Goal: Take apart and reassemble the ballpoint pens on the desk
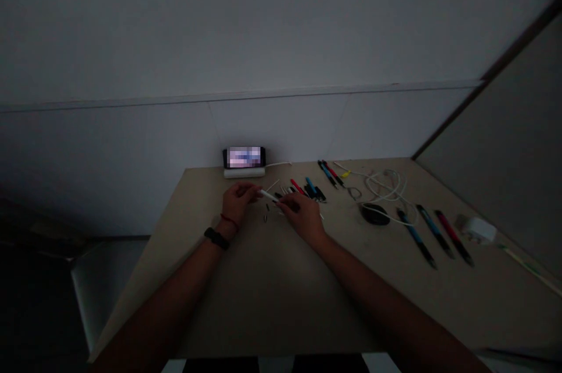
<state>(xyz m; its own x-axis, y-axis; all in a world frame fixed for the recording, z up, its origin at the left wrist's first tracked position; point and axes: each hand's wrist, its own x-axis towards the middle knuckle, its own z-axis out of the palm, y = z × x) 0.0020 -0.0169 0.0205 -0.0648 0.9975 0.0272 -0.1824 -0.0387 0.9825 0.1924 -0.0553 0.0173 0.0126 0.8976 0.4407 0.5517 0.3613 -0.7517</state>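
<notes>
In dim light my left hand [238,199] and my right hand [302,213] meet over the far middle of a beige table [272,291]. Between them runs a thin white pen tube [267,195], and both hands are closed on it, one at each end. Small loose pen parts [266,213] lie on the table just below the tube. A black band sits on my left wrist. Behind my hands lies a heap of red, blue and black pens [307,188].
A lit phone [244,157] leans on a white block at the table's far edge. Two pens [331,173], a white cable [386,185], a dark round object [374,214], three pens [434,235] and a white charger [478,229] lie at the right. A chair [94,285] stands at the left.
</notes>
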